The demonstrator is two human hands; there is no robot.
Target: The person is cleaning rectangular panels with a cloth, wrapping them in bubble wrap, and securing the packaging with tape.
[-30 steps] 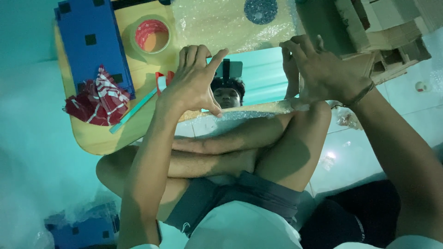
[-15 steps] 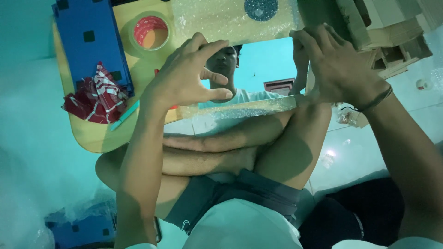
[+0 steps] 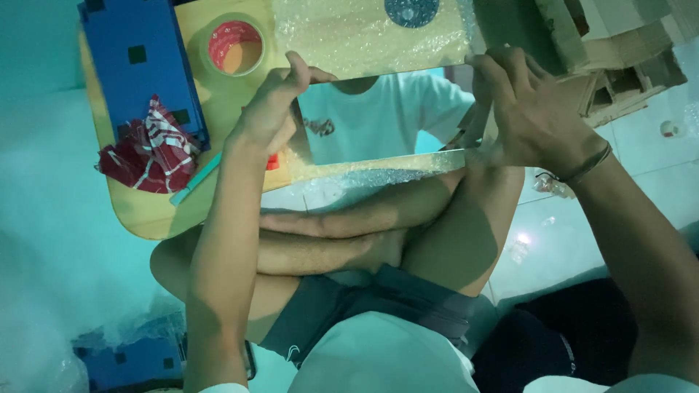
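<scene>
I hold a rectangular mirror [image 3: 378,116] upright between both hands, above my crossed legs. My left hand [image 3: 271,109] grips its left edge, thumb at the top corner. My right hand [image 3: 526,109], with a dark band at the wrist, grips its right edge. The glass reflects a white shirt. Bubble wrap [image 3: 364,33] lies behind the mirror's top edge, and a strip of it shows along the bottom edge [image 3: 378,173].
A low yellow table [image 3: 145,211] holds a blue board [image 3: 142,65], a tape roll [image 3: 234,47], a red patterned cloth [image 3: 145,149] and a teal cutter [image 3: 195,178]. Cardboard pieces [image 3: 619,51] sit at the upper right. Another blue board [image 3: 131,360] lies on the floor, lower left.
The mirror has tilted, so its reflection shifted from a head to a white shirt. Both hands slid up along its edges, the left hand closing from a spread palm to a grip.
</scene>
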